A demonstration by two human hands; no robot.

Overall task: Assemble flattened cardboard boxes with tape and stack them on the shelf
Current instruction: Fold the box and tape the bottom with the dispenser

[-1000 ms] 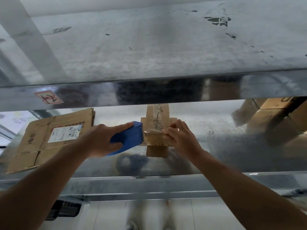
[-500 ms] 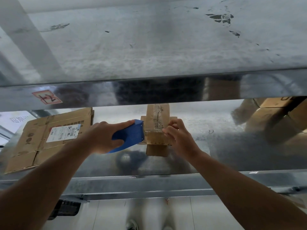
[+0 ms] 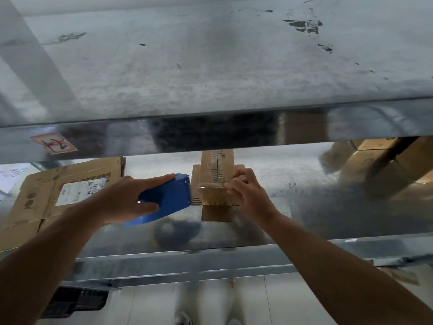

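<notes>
The metal shelf fills most of my view, its upper deck above and its lower deck under my arms. Flattened cardboard with a white label lies on the lower deck at the left; brown boxes sit blurred at the far right. Between my hands, mid-deck, stands the small box, tape along its top seam. My left hand grips the blue tape dispenser, its front edge touching the box's left side. My right hand, fingers curled, holds the box's right edge
</notes>
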